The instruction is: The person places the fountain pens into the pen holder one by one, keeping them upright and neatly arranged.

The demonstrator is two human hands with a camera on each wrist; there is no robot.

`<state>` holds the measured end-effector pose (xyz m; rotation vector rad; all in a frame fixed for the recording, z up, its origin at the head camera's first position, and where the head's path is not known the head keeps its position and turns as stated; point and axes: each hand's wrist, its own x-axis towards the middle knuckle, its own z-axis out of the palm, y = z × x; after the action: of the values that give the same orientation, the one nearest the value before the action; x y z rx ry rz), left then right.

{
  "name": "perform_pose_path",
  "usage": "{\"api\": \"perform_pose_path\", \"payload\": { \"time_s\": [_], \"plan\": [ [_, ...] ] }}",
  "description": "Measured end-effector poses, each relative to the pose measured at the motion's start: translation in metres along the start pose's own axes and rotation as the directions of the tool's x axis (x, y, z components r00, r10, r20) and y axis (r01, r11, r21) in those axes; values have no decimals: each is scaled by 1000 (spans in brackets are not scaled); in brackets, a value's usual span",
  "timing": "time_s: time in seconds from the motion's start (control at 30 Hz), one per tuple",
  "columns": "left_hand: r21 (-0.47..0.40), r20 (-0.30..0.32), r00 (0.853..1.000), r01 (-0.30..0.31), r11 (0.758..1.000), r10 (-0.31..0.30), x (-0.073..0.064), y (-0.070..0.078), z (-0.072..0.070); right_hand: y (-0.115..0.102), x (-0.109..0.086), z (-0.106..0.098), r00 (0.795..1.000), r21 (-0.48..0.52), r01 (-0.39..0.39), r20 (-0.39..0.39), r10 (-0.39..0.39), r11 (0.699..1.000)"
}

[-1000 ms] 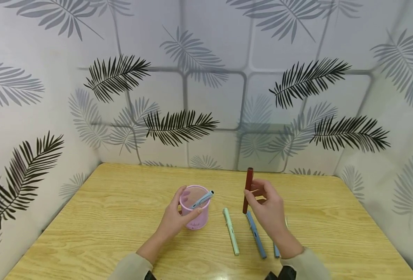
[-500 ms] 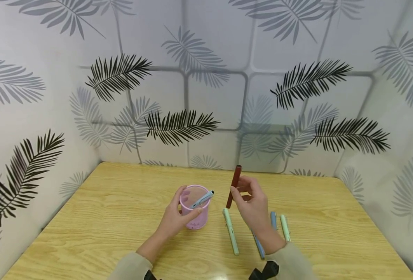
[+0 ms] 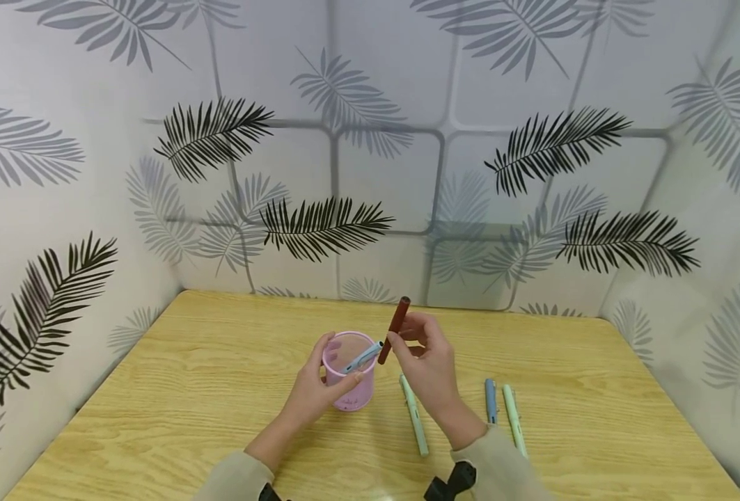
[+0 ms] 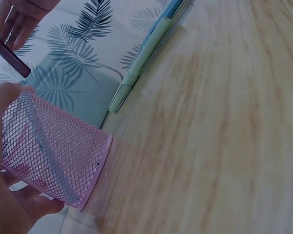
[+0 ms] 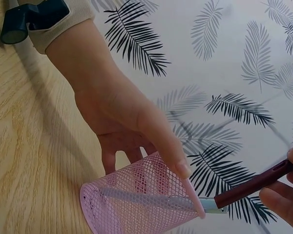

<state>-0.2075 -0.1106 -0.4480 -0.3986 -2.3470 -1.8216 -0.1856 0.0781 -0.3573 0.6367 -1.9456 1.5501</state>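
A pink mesh pen holder (image 3: pixel 352 393) stands upright on the wooden table, and my left hand (image 3: pixel 315 390) grips it round its left side, thumb near the rim. Inside leans a light blue pen (image 3: pixel 362 357), its upper end sticking out over the right rim; the right wrist view shows its body through the mesh (image 5: pixel 146 197). My right hand (image 3: pixel 429 358) pinches a dark red pen (image 3: pixel 395 328), tilted, its lower end just right of the rim. In the right wrist view that dark red pen (image 5: pixel 254 185) overlaps the light blue pen's end; whether they touch I cannot tell.
On the table (image 3: pixel 238 362) right of the holder lies a light green pen (image 3: pixel 415 417). Farther right are a blue pen (image 3: pixel 491 400) and another light green pen (image 3: pixel 514 417), both partly covered by the right sleeve. Leaf-patterned walls (image 3: pixel 382 174) border the table.
My right hand has carried the dark red pen leftward to the holder's rim, and the pen has tilted more. The left hand and the holder have stayed in place.
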Motion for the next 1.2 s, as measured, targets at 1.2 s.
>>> {"api": "perform_pose_path", "payload": {
  "time_s": [1.2],
  "plan": [
    [-5, 28, 999, 37, 999, -37, -5, 16, -2, 51, -23, 12, 980, -250, -44, 178, 91, 967]
  ]
}}
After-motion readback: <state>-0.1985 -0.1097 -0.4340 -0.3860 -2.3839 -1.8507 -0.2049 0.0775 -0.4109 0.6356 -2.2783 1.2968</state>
